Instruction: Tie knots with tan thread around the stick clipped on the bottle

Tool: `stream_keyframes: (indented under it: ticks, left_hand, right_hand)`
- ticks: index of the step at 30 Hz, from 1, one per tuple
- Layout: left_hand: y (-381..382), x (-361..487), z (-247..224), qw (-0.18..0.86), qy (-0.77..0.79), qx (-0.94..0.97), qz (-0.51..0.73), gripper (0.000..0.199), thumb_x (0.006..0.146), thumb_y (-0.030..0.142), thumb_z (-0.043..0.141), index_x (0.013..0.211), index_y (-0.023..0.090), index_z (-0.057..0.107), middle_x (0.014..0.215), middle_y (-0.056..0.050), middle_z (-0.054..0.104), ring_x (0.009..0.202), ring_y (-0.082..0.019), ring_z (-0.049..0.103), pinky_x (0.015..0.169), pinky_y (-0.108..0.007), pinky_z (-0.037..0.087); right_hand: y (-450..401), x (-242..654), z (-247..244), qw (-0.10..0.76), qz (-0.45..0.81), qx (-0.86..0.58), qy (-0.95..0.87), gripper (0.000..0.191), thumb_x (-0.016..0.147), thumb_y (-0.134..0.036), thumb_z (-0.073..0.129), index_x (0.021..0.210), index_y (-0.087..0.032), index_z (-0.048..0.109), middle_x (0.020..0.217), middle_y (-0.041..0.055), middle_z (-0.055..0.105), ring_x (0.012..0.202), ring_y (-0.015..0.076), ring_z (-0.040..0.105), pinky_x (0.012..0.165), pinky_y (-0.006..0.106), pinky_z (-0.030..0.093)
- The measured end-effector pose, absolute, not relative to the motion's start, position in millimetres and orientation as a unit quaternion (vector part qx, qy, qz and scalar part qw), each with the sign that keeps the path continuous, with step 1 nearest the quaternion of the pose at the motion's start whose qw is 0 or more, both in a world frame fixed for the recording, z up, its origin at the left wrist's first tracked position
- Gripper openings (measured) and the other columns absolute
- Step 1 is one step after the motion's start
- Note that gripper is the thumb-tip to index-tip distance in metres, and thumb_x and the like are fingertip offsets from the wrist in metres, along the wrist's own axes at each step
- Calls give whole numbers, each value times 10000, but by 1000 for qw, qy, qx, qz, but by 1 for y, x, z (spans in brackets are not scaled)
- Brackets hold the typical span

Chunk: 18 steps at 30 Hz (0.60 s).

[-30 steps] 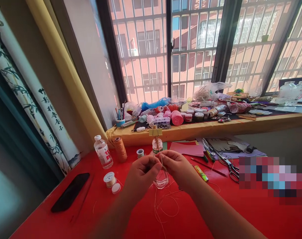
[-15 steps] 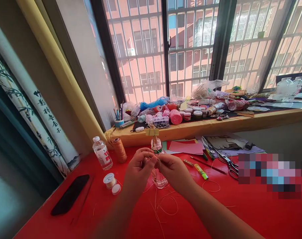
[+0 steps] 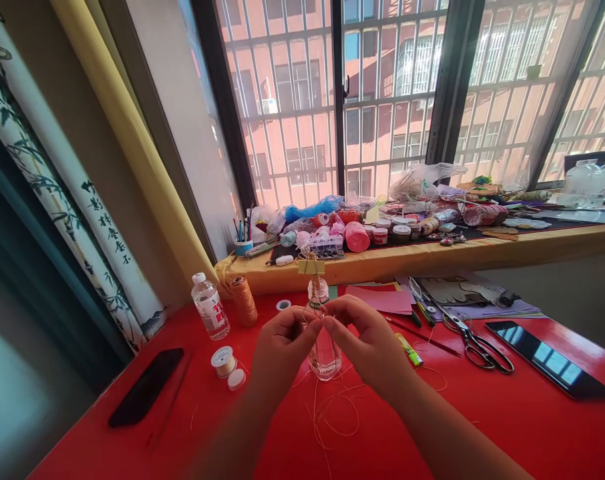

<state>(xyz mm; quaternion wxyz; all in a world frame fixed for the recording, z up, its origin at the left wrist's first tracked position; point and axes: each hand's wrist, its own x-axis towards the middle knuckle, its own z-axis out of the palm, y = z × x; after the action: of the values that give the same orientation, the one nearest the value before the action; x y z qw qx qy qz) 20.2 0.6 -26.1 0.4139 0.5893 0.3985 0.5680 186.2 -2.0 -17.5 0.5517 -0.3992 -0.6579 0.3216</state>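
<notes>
In the middle of the red table stands a clear bottle (image 3: 326, 363), upright, with a green band at its neck. A yellow binder clip (image 3: 311, 267) rises above its mouth, on cords or a thin stick that I cannot make out. My left hand (image 3: 282, 350) is closed, its thumb and fingers pinching thin cord in front of the bottle's neck. Opposite it, my right hand (image 3: 370, 343) pinches the same cord, fingertips close to the left ones. Loose loops of pale cord (image 3: 342, 415) trail on the table below. The fingers partly hide the bottle.
To the left are a white cord spool (image 3: 223, 362), a capped water bottle (image 3: 210, 310), an orange thread cone (image 3: 243, 303) and a black phone-like slab (image 3: 146, 388). At right lie scissors (image 3: 485, 353) and a dark tablet-like device (image 3: 552, 360). Craft supplies crowd the windowsill (image 3: 432, 252).
The view has shifted slightly. My right hand has turned and its fingers have lifted and spread more around the cord. A small white ring now shows behind my left hand.
</notes>
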Motion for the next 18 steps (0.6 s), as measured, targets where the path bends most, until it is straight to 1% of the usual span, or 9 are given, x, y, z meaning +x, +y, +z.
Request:
stream_keyframes:
  ticks: [3, 6, 8, 10, 12, 14, 16, 18]
  left_hand:
    - [0, 20, -27, 423, 403, 580, 568, 262, 776, 443, 849, 757, 205, 742, 751, 0, 672, 671, -132, 553, 600, -223, 440]
    - [0, 20, -27, 440, 417, 559, 566, 265, 747, 445, 878, 754, 205, 766, 689, 14, 633, 616, -111, 498, 558, -214, 398]
    - [0, 20, -25, 460, 417, 545, 563, 258, 723, 442, 896, 758, 208, 791, 700, 2, 663, 643, -121, 529, 588, -220, 423]
    - [0, 20, -22, 482, 414, 528, 563, 251, 698, 433, 906, 752, 209, 805, 718, -13, 696, 664, -133, 554, 613, -232, 444]
    - [-1, 21, -18, 491, 422, 509, 568, 247, 680, 421, 910, 728, 203, 804, 676, -3, 673, 616, -115, 511, 579, -226, 411]
    - [-3, 22, -15, 498, 431, 488, 573, 261, 662, 419, 915, 692, 192, 789, 597, 26, 595, 553, -85, 415, 529, -216, 341]
    - [-4, 22, -13, 511, 433, 467, 577, 295, 637, 429, 925, 670, 182, 767, 552, 51, 523, 524, -69, 345, 506, -210, 292]
    - [-3, 21, -13, 523, 433, 451, 579, 334, 614, 449, 933, 670, 174, 753, 542, 62, 492, 514, -63, 316, 495, -208, 268]
  right_hand:
    - [-9, 182, -15, 545, 341, -389, -659, 242, 914, -441, 662, 963, -208, 703, 948, 72, 712, 812, 202, 625, 723, 337, 518]
    - [-11, 180, -15, 546, 373, -396, -638, 233, 900, -429, 675, 988, -214, 669, 901, 59, 690, 788, 199, 621, 678, 331, 520]
    - [-13, 180, -15, 549, 374, -387, -640, 183, 894, -380, 680, 973, -224, 625, 886, 42, 666, 786, 192, 619, 684, 327, 534]
    - [-14, 182, -13, 547, 341, -384, -662, 103, 898, -282, 656, 945, -235, 578, 885, 28, 652, 791, 183, 621, 705, 324, 544]
    - [-14, 187, -11, 545, 257, -372, -706, 105, 894, -167, 617, 922, -239, 546, 891, 23, 642, 798, 175, 612, 712, 314, 534]
    - [-12, 194, -10, 535, 125, -324, -770, 151, 913, -86, 576, 920, -235, 554, 906, 31, 636, 823, 175, 591, 723, 306, 515]
    - [-10, 201, -10, 498, -26, -264, -826, 179, 962, -54, 538, 946, -224, 591, 916, 43, 641, 831, 180, 561, 733, 310, 490]
    - [-8, 205, -12, 447, -155, -245, -846, 207, 992, -42, 513, 975, -214, 628, 889, 44, 646, 793, 183, 518, 718, 320, 454]
